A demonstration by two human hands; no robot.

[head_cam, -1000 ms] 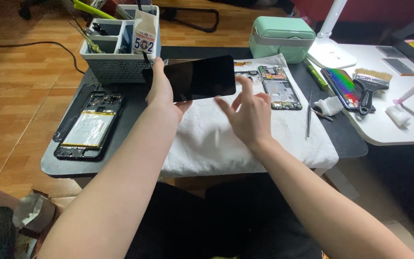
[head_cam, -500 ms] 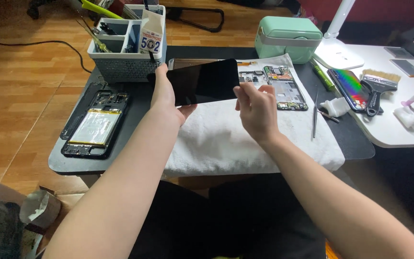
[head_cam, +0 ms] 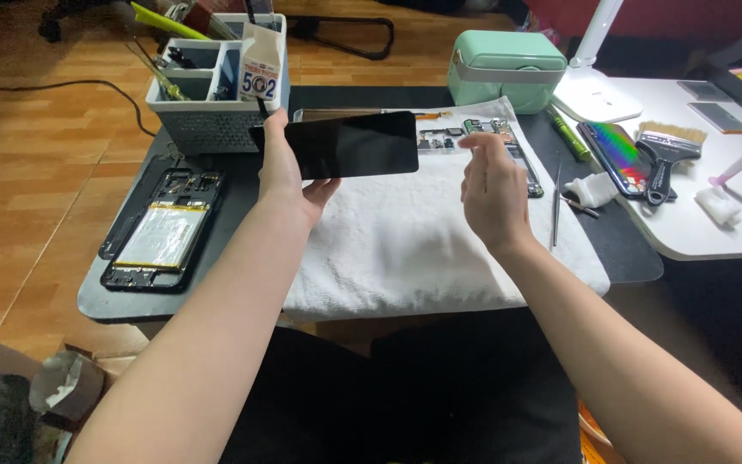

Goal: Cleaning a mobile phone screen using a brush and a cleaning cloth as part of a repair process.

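My left hand (head_cam: 287,176) holds a black phone screen panel (head_cam: 345,144) by its left end, lifted above a white towel (head_cam: 422,236). My right hand (head_cam: 493,191) hovers just right of the panel with fingers loosely curled, holding nothing and not touching it. Behind my right hand an opened phone body (head_cam: 483,137) with exposed circuit boards lies on the towel.
A second opened phone with a battery (head_cam: 161,232) lies on the dark mat at left. A grey tool caddy (head_cam: 208,82), a mint green case (head_cam: 508,69), tweezers (head_cam: 556,206), a brush (head_cam: 667,155), a phone with a colourful back (head_cam: 620,155) and a white lamp base (head_cam: 599,94) stand around.
My right hand has drawn back from the screen panel's right edge and now hovers apart from it. The left hand keeps the panel raised.
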